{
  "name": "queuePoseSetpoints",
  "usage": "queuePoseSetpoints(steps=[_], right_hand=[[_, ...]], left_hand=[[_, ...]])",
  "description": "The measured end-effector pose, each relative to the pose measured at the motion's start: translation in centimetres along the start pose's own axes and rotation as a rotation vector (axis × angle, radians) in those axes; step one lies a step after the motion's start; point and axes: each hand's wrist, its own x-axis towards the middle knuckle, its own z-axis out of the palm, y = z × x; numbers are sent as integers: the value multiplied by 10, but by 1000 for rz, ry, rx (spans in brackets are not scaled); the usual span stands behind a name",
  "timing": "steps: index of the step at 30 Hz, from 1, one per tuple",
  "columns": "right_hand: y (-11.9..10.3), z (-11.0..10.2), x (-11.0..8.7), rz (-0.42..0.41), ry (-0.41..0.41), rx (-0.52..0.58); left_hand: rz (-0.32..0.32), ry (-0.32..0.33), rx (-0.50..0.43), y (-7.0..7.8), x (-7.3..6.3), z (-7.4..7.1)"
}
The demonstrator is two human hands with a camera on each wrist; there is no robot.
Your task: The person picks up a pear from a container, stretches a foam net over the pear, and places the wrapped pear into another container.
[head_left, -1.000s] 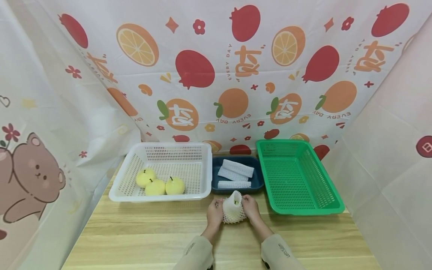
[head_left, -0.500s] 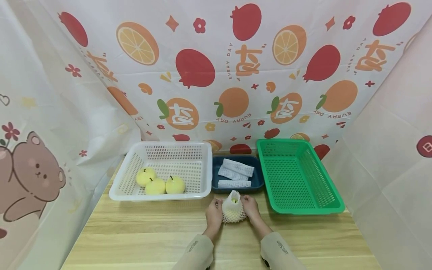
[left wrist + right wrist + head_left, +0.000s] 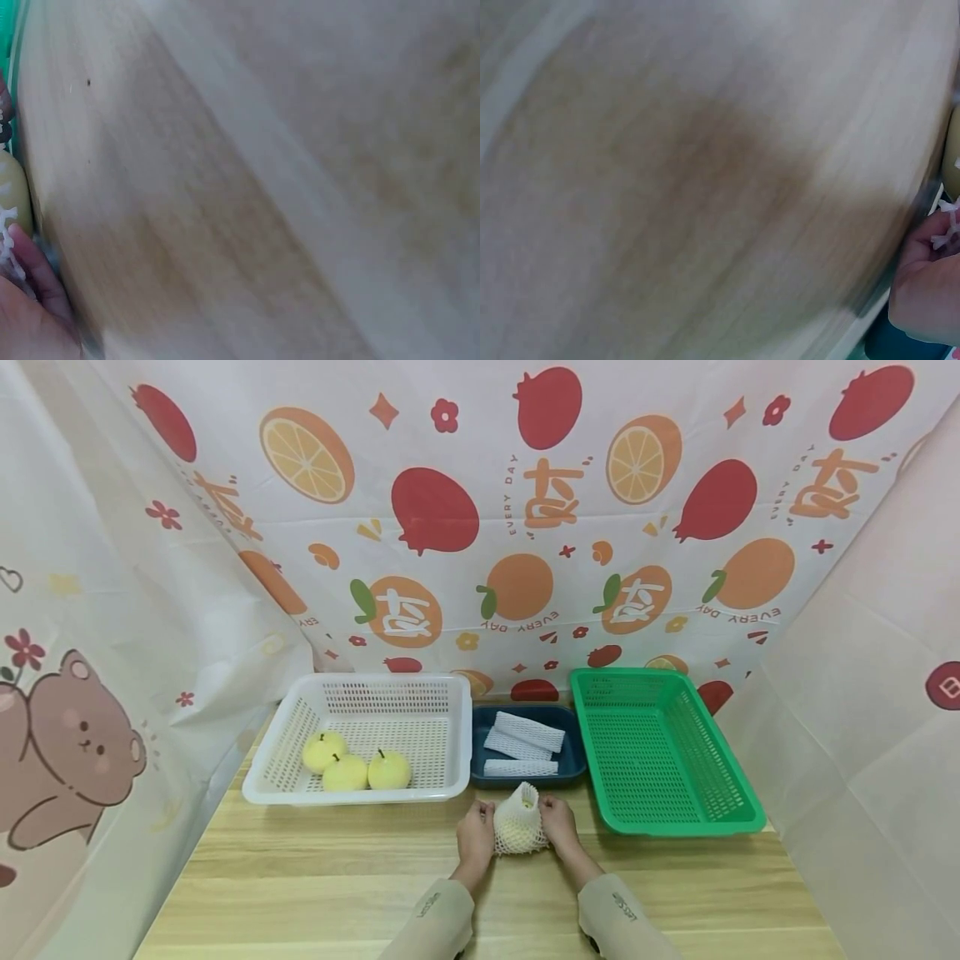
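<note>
A white foam net (image 3: 527, 797) is stretched over a round yellow pear (image 3: 517, 836) on the table in the head view; its narrow top stands up above the fruit. My left hand (image 3: 476, 837) pinches the net's left side, and my right hand (image 3: 558, 822) pinches its right side. In the left wrist view the bare side of the pear (image 3: 15, 191) shows at the left edge, with the left fingers (image 3: 41, 274) at the net's strands. Strands also show by the right hand (image 3: 926, 289) at the right edge of the right wrist view.
A white basket (image 3: 356, 797) at left holds three yellow pears (image 3: 389, 771). Behind the hands, a dark blue tray (image 3: 573, 768) holds three foam nets (image 3: 529, 732). The green basket (image 3: 678, 828) stands at right on the wooden table (image 3: 315, 885), before a fruit-print curtain (image 3: 480, 460).
The net has spread lower over the pear, and more of the fruit's yellow shows through its stretched mesh. Both hands stay nearly in place at its sides.
</note>
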Motion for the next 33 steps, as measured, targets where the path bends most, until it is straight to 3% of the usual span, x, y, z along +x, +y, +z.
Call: queuePoseSetpoints(steps=[13, 33], right_hand=[[0, -2, 3, -44, 12, -97], [5, 1, -3, -105, 54, -151]], left_hand=[[32, -34, 104, 1, 3, -2], [27, -72, 138, 0, 1, -4]])
